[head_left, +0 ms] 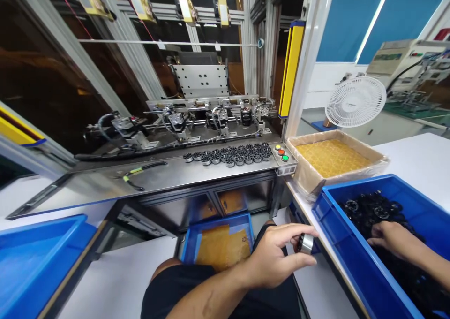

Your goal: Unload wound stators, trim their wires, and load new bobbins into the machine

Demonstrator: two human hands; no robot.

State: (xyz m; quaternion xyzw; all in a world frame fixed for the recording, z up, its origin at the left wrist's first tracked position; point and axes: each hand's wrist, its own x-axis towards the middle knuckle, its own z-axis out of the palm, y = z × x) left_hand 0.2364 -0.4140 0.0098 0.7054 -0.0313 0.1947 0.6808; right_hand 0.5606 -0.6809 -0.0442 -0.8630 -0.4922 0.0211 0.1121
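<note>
My left hand (270, 255) is in front of my lap, thumb and fingers closed around a small round motor core (307, 244) with a silver rim and a dark inner side. To the right, my right hand (395, 239) reaches into a blue bin (358, 239) heaped with black round parts (376, 206). Its fingers are curled down among those parts, and what they grip is hidden. Rows of similar cores (239, 155), silver outside and black on top, stand on the metal ledge (168, 178) of the machine.
Beside the ledge's cores is a button box (285, 158). A lined carton (330, 157) with yellowish sheet stands behind the bin. Another blue bin (52, 258) is at left, and a blue tray (218, 244) lies low ahead. A black cable piece (140, 171) rests on the ledge.
</note>
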